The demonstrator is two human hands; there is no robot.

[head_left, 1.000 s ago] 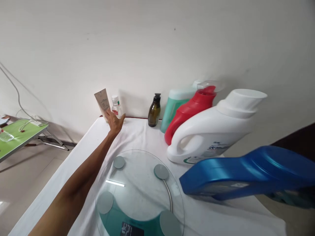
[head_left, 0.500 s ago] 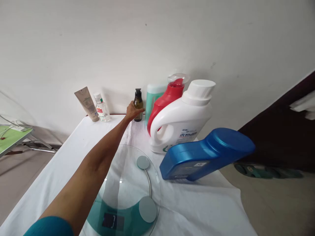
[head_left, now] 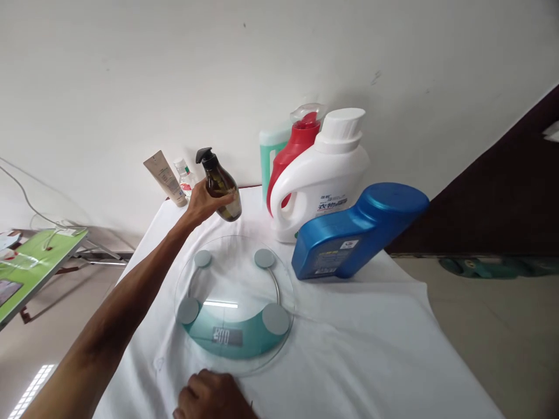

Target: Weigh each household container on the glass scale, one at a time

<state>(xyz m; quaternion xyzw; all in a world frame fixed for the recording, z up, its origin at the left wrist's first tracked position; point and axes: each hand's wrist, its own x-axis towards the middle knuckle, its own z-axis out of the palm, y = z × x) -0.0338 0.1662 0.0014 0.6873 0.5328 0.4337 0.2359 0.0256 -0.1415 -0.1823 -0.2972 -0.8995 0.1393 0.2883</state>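
My left hand (head_left: 201, 201) grips a small brown pump bottle (head_left: 222, 186) and holds it tilted in the air above the far edge of a round glass scale (head_left: 234, 302). The scale lies on a white cloth (head_left: 358, 349) and its display is lit. My right hand (head_left: 212, 396) rests on the cloth just in front of the scale, fingers curled, holding nothing. Behind the scale stand a white detergent jug (head_left: 321, 177), a red jug (head_left: 292, 157), a teal jug (head_left: 269, 154) and a blue jug (head_left: 356, 233) leaning over.
A beige tube (head_left: 165, 177) and a small clear bottle (head_left: 185, 176) stand by the wall at the back left. A green folding table (head_left: 30, 267) is off to the left. Dark furniture (head_left: 493, 198) is at the right, with floor beyond the cloth's edge.
My left hand moved from the tube to the brown bottle, took hold of it and lifted it off the cloth toward the scale. My right hand came into view at the bottom.
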